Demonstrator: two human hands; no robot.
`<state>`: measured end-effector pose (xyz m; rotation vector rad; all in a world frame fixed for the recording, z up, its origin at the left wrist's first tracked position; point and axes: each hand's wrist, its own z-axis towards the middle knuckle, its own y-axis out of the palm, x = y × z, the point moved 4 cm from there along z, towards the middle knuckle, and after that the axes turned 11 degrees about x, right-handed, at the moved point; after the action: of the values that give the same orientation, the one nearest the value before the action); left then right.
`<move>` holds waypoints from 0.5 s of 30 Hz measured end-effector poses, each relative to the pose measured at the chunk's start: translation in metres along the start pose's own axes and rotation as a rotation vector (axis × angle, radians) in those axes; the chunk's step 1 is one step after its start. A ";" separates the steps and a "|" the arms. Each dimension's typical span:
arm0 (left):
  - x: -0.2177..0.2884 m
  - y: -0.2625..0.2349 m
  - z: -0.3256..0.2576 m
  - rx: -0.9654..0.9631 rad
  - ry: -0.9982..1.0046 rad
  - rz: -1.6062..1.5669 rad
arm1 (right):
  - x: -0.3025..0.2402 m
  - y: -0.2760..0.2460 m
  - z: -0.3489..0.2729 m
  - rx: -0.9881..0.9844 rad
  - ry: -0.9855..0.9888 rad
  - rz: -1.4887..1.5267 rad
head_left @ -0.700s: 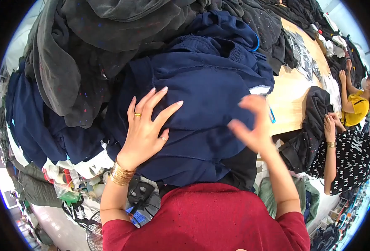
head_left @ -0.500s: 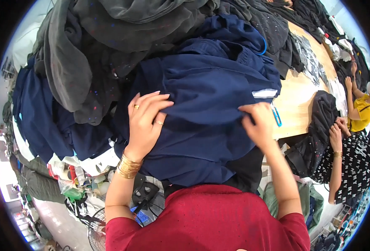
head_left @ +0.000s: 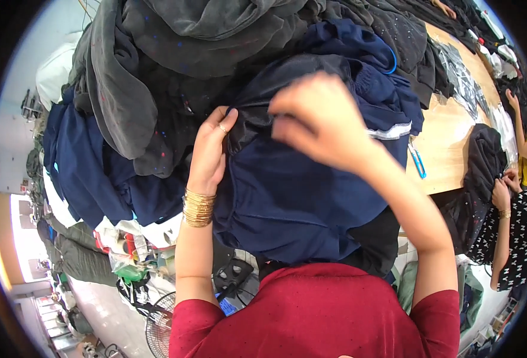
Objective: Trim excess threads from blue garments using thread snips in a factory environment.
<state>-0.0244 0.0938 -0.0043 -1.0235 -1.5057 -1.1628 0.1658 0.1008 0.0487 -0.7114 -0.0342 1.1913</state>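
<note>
A navy garment (head_left: 299, 197) with a gathered elastic edge and a white strip is spread in front of me. Its upper left part is turned back and shows a shiny dark inner side (head_left: 257, 113). Thumb and forefinger of my left hand (head_left: 208, 149) are closed on the fabric at that fold's left edge; gold bangles circle the wrist. Over the middle of the garment hovers my right hand (head_left: 326, 122), smeared by motion, its fingers bent, and whether they hold anything does not show. Light-blue thread snips (head_left: 417, 160) lie on the table to the right.
Dark grey speckled garments (head_left: 174, 48) are heaped behind, with more navy cloth (head_left: 90, 161) at the left. Wooden tabletop (head_left: 445, 149) shows at the right, bearing clear plastic bags (head_left: 457, 77). Beyond it, a person in a patterned top (head_left: 517, 238) handles dark cloth. A fan (head_left: 159, 328) stands lower left.
My right hand has swung left and up from the garment's right side to over its middle. My left hand has moved up and now pinches the fabric, whose upper part is turned back.
</note>
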 end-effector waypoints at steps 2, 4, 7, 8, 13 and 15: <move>0.001 0.004 -0.003 0.096 -0.026 -0.045 | -0.013 0.019 -0.043 -0.063 -0.081 -0.115; -0.003 0.000 -0.002 0.158 -0.118 -0.194 | -0.012 0.021 -0.073 -0.063 -0.082 -0.146; -0.016 -0.005 0.004 0.079 -0.225 -0.321 | -0.010 0.016 -0.079 0.047 -0.020 -0.142; -0.019 -0.008 0.004 0.082 -0.229 -0.319 | -0.010 0.015 -0.079 0.056 -0.016 -0.160; -0.030 -0.017 0.009 0.071 -0.292 -0.405 | -0.010 0.005 -0.083 0.067 -0.019 -0.209; -0.033 -0.021 0.010 0.098 -0.288 -0.407 | 0.005 -0.023 -0.081 0.078 0.028 -0.249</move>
<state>-0.0396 0.0971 -0.0416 -0.8665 -2.0493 -1.2385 0.2185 0.0618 -0.0044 -0.6351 -0.0507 0.9390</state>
